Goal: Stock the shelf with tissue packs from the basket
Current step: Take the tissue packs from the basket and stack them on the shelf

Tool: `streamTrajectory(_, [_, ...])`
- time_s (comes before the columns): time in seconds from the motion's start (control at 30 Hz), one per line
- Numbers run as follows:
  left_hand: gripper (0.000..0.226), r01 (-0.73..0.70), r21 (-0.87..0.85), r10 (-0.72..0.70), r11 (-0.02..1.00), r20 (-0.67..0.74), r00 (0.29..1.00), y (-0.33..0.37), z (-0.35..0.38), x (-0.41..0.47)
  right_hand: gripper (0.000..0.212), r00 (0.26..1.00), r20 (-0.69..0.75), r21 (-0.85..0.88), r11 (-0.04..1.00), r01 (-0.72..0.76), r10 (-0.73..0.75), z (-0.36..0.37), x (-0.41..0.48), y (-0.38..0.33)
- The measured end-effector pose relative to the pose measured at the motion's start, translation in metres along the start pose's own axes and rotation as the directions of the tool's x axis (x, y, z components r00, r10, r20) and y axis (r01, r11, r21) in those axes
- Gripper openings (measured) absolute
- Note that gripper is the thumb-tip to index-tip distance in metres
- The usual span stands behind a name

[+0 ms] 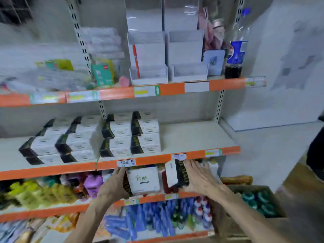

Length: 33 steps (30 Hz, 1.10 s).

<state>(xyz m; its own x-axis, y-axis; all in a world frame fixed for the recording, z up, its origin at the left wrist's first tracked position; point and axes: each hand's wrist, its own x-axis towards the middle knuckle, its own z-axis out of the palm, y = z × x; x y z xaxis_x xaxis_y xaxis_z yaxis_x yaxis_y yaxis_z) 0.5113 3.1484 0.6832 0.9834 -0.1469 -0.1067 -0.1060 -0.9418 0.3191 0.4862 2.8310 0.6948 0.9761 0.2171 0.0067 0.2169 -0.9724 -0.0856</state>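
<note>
White tissue packs: left hand (114,185) grips one (142,180), right hand (199,178) grips another (176,173).

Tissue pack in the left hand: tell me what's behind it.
Behind the tissue pack in the left hand sits a red item on the lower shelf; anything else is covered.

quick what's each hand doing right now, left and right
Left hand: closed on a tissue pack, held upright.
Right hand: closed on a second tissue pack, just below the shelf edge.
</note>
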Motion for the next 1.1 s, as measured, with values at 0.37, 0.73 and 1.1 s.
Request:
streamTrajectory(0.37, [0.096, 0.053, 0.014, -0.051, 0.999, -0.121, 0.991, -0.015, -0.062, 0.016, 0.083, 0.996, -0.046, -0.08, 0.994, 0.068, -0.072, -0.039, 0.047, -0.018])
streamTrajectory(0.73, [0.098, 0.067, -0.034, -0.071, 0.997, -0.123, 0.99, -0.08, -0.092, 0.086, 0.083, 0.991, -0.046, -0.163, 0.98, 0.114, -0.123, -0.033, 0.149, -0.066])
streamTrajectory(1.1, [0.095, -0.007, -0.009, 0.006, 1.0, -0.08, 0.997, -0.107, -0.114, 0.175, 0.078, 0.993, -0.008, -0.324, 0.94, 0.108, -0.117, -0.034, 0.238, -0.1])
